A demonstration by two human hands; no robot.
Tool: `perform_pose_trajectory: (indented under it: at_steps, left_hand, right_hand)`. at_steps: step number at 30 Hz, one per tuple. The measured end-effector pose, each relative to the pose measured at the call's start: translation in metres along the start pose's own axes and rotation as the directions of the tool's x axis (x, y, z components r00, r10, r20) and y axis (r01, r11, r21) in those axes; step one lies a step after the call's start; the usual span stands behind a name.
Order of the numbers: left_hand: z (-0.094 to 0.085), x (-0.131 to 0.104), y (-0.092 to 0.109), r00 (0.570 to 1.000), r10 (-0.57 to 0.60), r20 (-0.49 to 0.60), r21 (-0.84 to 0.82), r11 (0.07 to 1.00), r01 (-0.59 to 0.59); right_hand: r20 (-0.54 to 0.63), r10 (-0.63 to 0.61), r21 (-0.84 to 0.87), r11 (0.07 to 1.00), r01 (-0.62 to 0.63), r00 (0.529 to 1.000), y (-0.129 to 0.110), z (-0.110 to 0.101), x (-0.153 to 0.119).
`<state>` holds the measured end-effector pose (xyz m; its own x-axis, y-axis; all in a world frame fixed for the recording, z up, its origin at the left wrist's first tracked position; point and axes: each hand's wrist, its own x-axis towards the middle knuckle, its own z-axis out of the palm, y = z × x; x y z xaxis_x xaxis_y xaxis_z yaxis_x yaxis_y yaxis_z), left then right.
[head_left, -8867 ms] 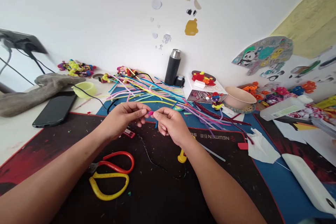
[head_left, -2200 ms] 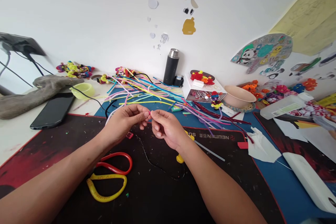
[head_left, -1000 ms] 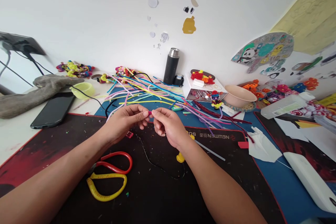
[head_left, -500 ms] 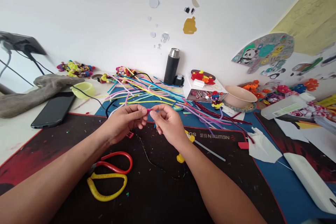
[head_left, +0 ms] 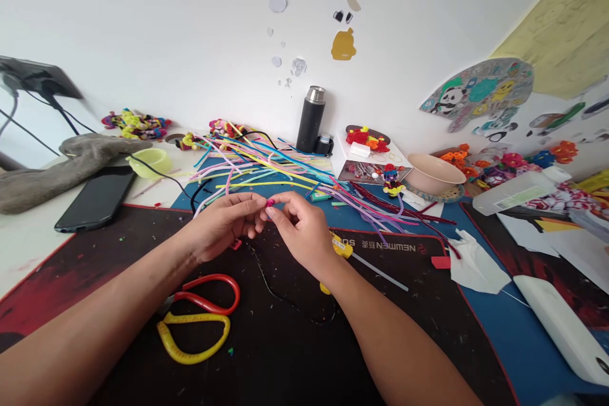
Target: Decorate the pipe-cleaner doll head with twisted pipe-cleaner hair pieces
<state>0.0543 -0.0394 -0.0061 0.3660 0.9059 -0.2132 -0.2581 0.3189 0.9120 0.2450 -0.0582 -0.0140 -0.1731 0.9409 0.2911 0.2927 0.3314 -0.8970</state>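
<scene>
Piece [head_left: 269, 202], pink, pinched by left hand [head_left: 223, 222] and right hand [head_left: 306, 231], is so tiny it may slip toward six o'clock.

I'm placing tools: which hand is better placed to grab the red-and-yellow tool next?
Probably the left hand, nearer the tool's handles than the right hand is; both hold pink material.

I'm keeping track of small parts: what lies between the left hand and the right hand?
A small magenta piece, held in the fingers of the left hand and right hand. The head view shows it.
</scene>
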Motion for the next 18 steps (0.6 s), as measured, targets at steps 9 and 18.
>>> perform_pose_trajectory:
  at_steps: [9, 18]
  left_hand:
    - [0.0036, -0.0020, 0.0044, 0.999, 0.010, -0.048, 0.099, 0.995, -0.005]
    - [0.0061, -0.0023, 0.0029, 0.999, -0.003, -0.042, 0.054, 0.999, 0.005]
  right_hand:
    - [0.021, -0.001, -0.028, 1.000, 0.002, 1.000, 0.0011, -0.0004, 0.0003]
    - [0.013, -0.015, -0.044, 0.999, 0.015, 1.000, 0.0002, 0.0000, -0.0002]
